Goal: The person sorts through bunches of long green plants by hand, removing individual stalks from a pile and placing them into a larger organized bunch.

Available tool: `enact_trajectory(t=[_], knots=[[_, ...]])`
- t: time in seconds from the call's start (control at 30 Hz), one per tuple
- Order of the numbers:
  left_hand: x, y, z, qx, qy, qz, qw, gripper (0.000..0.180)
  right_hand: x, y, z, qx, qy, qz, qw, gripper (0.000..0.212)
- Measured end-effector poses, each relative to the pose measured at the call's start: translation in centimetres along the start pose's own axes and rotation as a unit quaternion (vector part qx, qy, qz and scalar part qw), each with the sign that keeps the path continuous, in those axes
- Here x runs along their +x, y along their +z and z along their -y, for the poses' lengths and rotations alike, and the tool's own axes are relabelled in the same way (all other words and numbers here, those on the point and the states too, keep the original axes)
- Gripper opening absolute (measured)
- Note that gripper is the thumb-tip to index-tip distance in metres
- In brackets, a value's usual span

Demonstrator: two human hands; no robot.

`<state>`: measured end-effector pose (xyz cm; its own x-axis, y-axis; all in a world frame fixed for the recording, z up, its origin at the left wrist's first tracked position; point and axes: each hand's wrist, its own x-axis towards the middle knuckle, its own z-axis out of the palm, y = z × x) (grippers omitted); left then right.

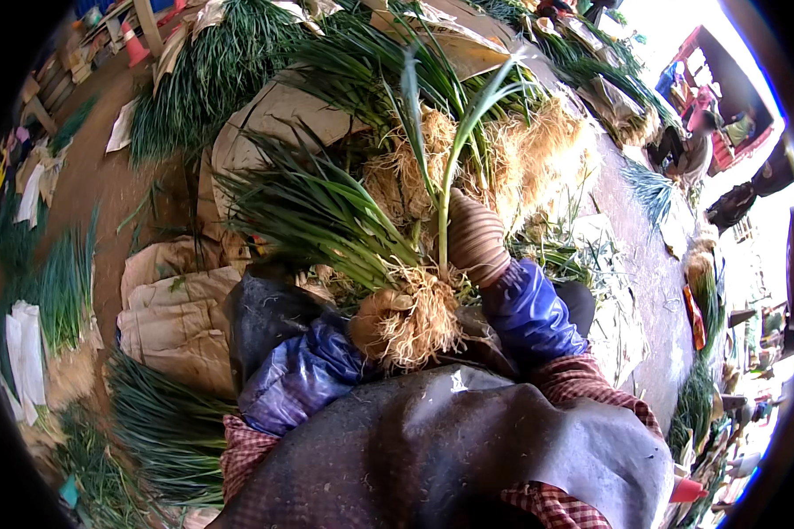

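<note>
My right hand (477,234), in a brown striped glove, is closed round a single leek (445,207) that stands upright with its leaves forking at the top. A bunch of leeks (344,234) slants across my lap, its green leaves fanning to the upper left and its pale tangled roots (426,319) toward me. My left hand (376,323), in a tan glove, grips this bunch near the root end; the roots hide part of its fingers. Just beyond my hands lies a pile of more leeks (432,145) with bushy straw-coloured roots (538,159).
A dark apron (432,450) covers my lap. Folded brown paper sacks (181,309) lie at left, beside more leek bundles (172,423). Further bundles (216,79) stand at the far left, near an orange cone (135,44). At right are a red crate-like structure (723,97) and people.
</note>
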<state>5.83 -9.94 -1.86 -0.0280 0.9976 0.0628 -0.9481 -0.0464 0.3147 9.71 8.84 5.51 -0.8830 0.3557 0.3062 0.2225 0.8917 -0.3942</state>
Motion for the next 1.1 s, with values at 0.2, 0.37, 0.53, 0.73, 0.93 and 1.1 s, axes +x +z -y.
enact_trajectory(t=[0.2, 0.37, 0.53, 0.73, 0.93, 1.1], knots=[[0.3, -0.7, 0.3, 0.014, -0.005, -0.032, 0.999, 0.047, 0.1, 2.2, -3.6, -0.071, -0.078, -0.003, 0.994, 0.018], [0.8, 0.7, -1.0, -0.017, 0.031, 0.055, 0.998, 0.066, 0.9, 3.0, -5.8, 0.012, 0.032, -0.051, 0.998, 0.010], [-1.3, 0.8, -1.8, -0.131, 0.072, -0.016, 0.989, 0.059, 1.4, 0.5, -13.1, 0.313, 0.149, -0.215, 0.913, 0.015], [0.2, 0.4, -1.3, -0.115, 0.099, -0.016, 0.988, 0.058, -2.6, -1.4, -6.7, 0.524, 0.251, -0.003, 0.814, 0.015], [0.8, -0.1, 0.0, -0.065, 0.101, -0.068, 0.990, 0.057, -1.1, 0.9, -2.3, 0.473, 0.298, -0.007, 0.829, 0.027], [0.5, -1.0, 0.0, -0.062, 0.047, -0.022, 0.997, 0.052, -0.5, 0.4, -2.2, 0.590, 0.230, 0.073, 0.771, 0.038]])
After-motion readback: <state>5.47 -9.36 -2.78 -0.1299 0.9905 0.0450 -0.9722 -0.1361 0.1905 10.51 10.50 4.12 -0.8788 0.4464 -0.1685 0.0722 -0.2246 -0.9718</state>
